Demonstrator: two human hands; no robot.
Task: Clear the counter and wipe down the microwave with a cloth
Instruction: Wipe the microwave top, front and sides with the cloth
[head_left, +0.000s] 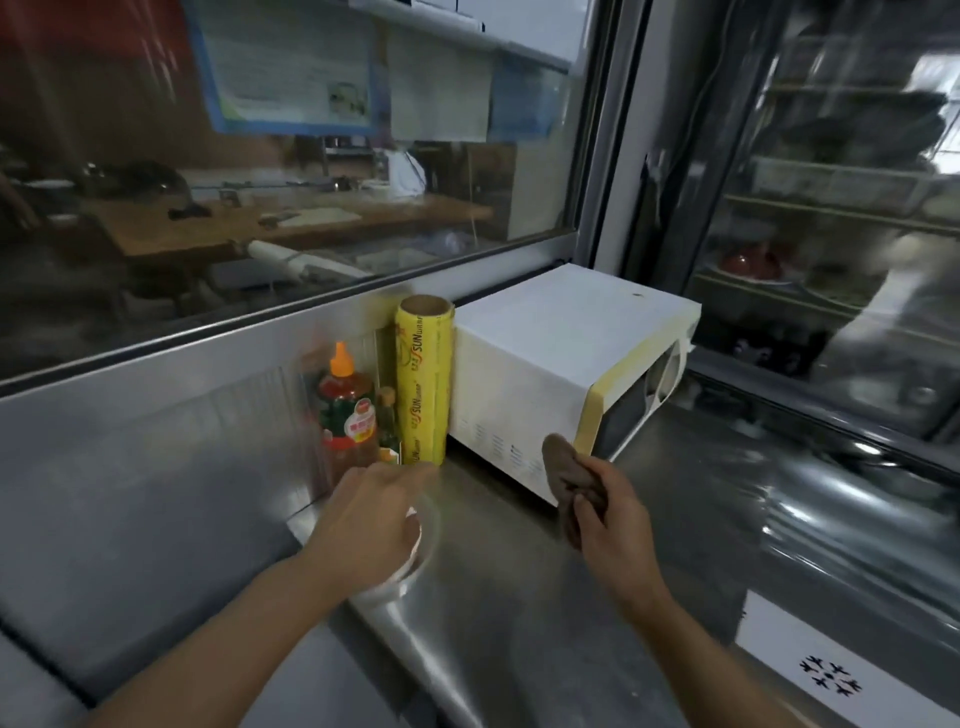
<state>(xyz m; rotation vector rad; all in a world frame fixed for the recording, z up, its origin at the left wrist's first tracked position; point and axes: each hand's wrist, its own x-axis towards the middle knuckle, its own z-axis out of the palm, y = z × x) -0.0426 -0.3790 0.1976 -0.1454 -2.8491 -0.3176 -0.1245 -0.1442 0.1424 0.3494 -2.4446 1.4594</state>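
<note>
Stainless steel formed the counter (519, 613), and the task appeared to be at an early stage. The white microwave (561, 364) stood at the far right of the counter, against the window ledge, with its door facing right. The right hand (618, 525) gripped a bunched brown cloth (563, 478), fingers curled round it, and held it just beside the near lower corner of the microwave; whether the cloth touched the casing could not be determined. No wiped area could be distinguished on the casing, so wiping was judged to be barely begun or not yet begun. The left hand (374, 519) lay over a white bowl (405, 571) on the near left part of the counter, fingers extended toward the far side; motion blur prevented a firm reading, and it could not be told whether the hand held the bowl or only rested on it. Clearing was judged incomplete, as items remained left of the microwave. Count: one microwave, one cloth, one bowl, one yellow roll of cling film (423, 379) standing upright and touching the microwave's left side, one sauce bottle (347, 405) with an orange cap, and one smaller bottle (387, 415) partly hidden between the two. Remaining work: remove these items, then wipe the microwave.
</note>
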